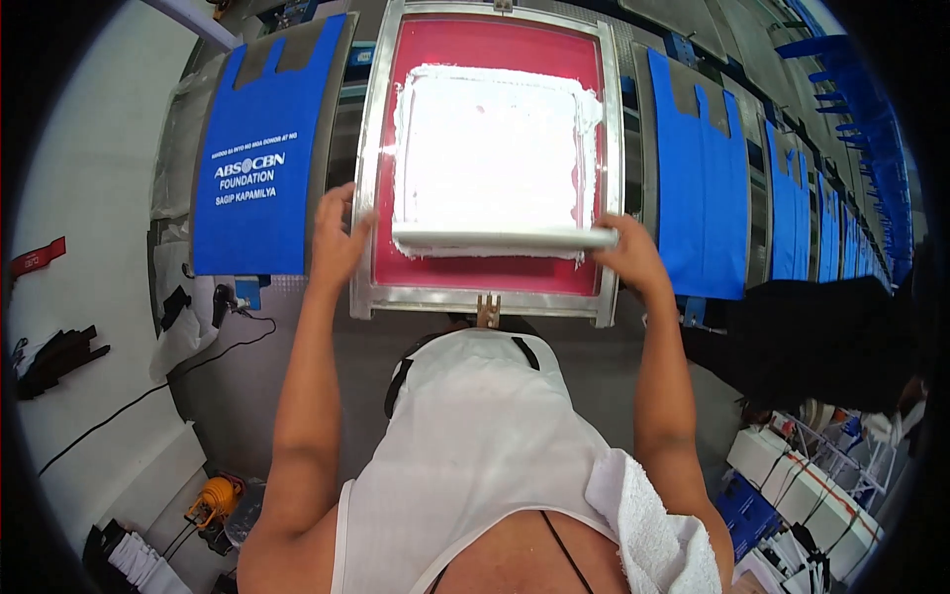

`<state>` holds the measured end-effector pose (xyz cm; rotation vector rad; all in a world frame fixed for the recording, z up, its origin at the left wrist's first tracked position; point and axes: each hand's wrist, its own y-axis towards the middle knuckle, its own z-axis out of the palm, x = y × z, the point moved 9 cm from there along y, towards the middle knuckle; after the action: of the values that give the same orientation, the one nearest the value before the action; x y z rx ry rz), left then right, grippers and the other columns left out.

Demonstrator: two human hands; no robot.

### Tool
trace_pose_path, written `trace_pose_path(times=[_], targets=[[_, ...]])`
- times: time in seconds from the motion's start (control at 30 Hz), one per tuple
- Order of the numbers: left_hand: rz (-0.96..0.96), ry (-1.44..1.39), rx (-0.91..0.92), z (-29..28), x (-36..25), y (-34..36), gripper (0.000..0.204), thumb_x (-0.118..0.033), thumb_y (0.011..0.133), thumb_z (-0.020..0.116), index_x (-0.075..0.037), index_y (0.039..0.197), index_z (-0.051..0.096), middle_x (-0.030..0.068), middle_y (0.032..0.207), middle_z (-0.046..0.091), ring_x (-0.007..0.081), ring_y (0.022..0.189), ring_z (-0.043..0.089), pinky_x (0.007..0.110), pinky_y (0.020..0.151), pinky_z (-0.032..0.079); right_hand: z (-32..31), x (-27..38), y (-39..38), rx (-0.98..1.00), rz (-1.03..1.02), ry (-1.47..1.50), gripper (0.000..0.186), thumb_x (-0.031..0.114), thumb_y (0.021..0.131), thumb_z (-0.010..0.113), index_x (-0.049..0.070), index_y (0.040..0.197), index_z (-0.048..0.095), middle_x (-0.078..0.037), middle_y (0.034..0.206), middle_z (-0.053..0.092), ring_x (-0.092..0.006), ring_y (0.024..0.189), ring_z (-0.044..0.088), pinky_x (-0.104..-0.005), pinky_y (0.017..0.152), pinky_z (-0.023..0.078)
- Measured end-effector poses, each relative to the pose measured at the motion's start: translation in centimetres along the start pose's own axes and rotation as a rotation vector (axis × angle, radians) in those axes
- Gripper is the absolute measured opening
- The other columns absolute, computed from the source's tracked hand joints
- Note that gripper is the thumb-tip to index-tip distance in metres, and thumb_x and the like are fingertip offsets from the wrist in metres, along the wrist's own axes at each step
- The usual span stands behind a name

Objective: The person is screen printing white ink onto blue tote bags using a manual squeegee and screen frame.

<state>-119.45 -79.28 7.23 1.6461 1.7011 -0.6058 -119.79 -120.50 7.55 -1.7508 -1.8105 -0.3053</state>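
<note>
Squeegee (505, 238), a pale bar slightly blurred, lies crosswise on the screen frame (426, 300), closer to its near edge than its far one. From the left, a blue bag (247, 109) with white print lies flat on a grey board (300, 49), outside the frame's left edge. At that edge is the left hand (342, 241), fingers loosely parted, thumb by the rail; whether it grips the metal I cannot tell. Inside, white paste (495, 148) covers most of the red mesh (416, 272), short of the corners. At the right edge, the right hand (631, 255) appears closed on the bar's right end. Farther right, blue bags (703, 198) lie on boards (685, 94) in a row. Spreading paste seems the step in hand; the next move calls for level, even pressure along the bar.
</note>
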Motion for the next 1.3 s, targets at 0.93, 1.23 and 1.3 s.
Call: trace_pose_path(times=[0.93, 1.23, 1.3], targets=[[0.31, 0.323, 0.436, 6.2, -9.0, -4.0, 0.038, -0.004, 0.055, 0.072, -0.004, 0.092, 0.059, 0.011, 0.091, 0.056, 0.0285, 0.088, 0.054, 0.04, 0.077, 0.041, 2.8, 5.0, -2.6, 0.127, -0.199, -0.331, 0.039, -0.001, 0.06, 0.061, 0.006, 0.098, 0.059, -0.01, 0.09, 0.061, -0.0298, 0.092, 0.057, -0.0497, 0.099, 0.034], [0.323, 0.321, 0.264, 7.1, -7.2, -4.7, 0.039, 0.0, 0.053, 0.07, -0.004, 0.091, 0.061, 0.013, 0.09, 0.063, 0.0319, 0.088, 0.06, 0.042, 0.08, 0.045, 4.7, 4.3, -2.3, 0.033, -0.236, -0.349, 0.041, -0.002, 0.052, 0.064, 0.007, 0.092, 0.059, -0.008, 0.087, 0.062, -0.0266, 0.089, 0.057, -0.0523, 0.104, 0.031], [0.335, 0.322, 0.27, 7.7, -7.6, -1.9, 0.035, 0.0, 0.054, 0.066, -0.004, 0.089, 0.062, 0.0117, 0.089, 0.063, 0.0296, 0.089, 0.059, 0.041, 0.082, 0.044, 4.1, 4.1, 0.6, 0.001, -0.21, -0.332, 0.046, -0.003, 0.049, 0.066, 0.008, 0.094, 0.061, -0.008, 0.084, 0.062, -0.0279, 0.087, 0.057, -0.0514, 0.107, 0.03]])
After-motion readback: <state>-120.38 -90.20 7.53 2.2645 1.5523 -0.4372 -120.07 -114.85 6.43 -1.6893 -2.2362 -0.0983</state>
